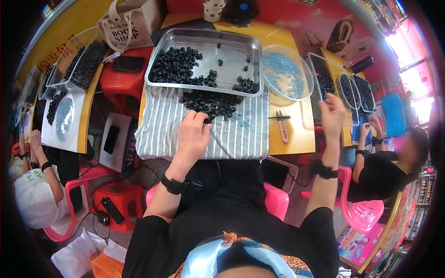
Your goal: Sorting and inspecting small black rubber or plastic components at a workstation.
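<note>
My left hand [193, 133] is at the near edge of a pile of black beads [214, 105] on a grey-and-white striped cloth [157, 125]. Its thumb and forefinger are closed together beside the beads; something dark shows between them, too small to name. Off to the right, my right hand [332, 115] is raised past the table's edge, fingers pinched; whatever it holds is not visible. Small pale-blue beads [242, 121] lie scattered by the black pile. Behind it stands a clear tray [234, 44] with more black beads heaped mostly at its left.
Right of the tray, a round clear dish [306, 83] holds tiny blue beads. Pink-handled thread snips [282, 127] lie on the yellow table. A phone [128, 64] rests on a red stool [116, 85]. Other people work at both sides, one on the right [380, 162].
</note>
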A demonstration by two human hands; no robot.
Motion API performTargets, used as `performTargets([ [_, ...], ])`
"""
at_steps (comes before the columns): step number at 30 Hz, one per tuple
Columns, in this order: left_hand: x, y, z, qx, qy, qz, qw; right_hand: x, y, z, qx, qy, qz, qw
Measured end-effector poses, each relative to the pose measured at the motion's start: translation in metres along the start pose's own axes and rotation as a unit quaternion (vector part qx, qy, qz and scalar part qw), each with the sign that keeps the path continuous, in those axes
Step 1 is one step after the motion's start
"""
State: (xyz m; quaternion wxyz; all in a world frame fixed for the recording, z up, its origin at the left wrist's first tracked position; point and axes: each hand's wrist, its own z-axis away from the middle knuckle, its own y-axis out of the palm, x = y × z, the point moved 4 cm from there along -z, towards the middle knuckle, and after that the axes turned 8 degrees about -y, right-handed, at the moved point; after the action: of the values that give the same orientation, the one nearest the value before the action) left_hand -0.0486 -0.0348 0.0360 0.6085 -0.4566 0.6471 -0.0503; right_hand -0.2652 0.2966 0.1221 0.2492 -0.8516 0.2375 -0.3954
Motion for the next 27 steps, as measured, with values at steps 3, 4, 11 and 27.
performTargets([
  [3, -0.002, -0.001, 0.002, 0.017, -0.026, -0.004, 0.999, 0.027, 0.055, 0.047, 0.163, 0.029, -0.129, 0.978],
  [4, -0.001, -0.002, 0.002, 0.021, -0.034, -0.004, 0.999, 0.047, 0.074, 0.065, 0.215, 0.047, -0.171, 0.96],
  [11, 0.007, -0.002, 0.0, 0.018, -0.023, 0.073, 0.997, 0.104, 0.115, 0.11, 0.256, -0.018, -0.099, 0.961],
  [27, 0.011, -0.004, 0.004, 0.019, -0.041, 0.153, 0.987, 0.109, 0.121, 0.114, 0.249, -0.016, -0.166, 0.954],
])
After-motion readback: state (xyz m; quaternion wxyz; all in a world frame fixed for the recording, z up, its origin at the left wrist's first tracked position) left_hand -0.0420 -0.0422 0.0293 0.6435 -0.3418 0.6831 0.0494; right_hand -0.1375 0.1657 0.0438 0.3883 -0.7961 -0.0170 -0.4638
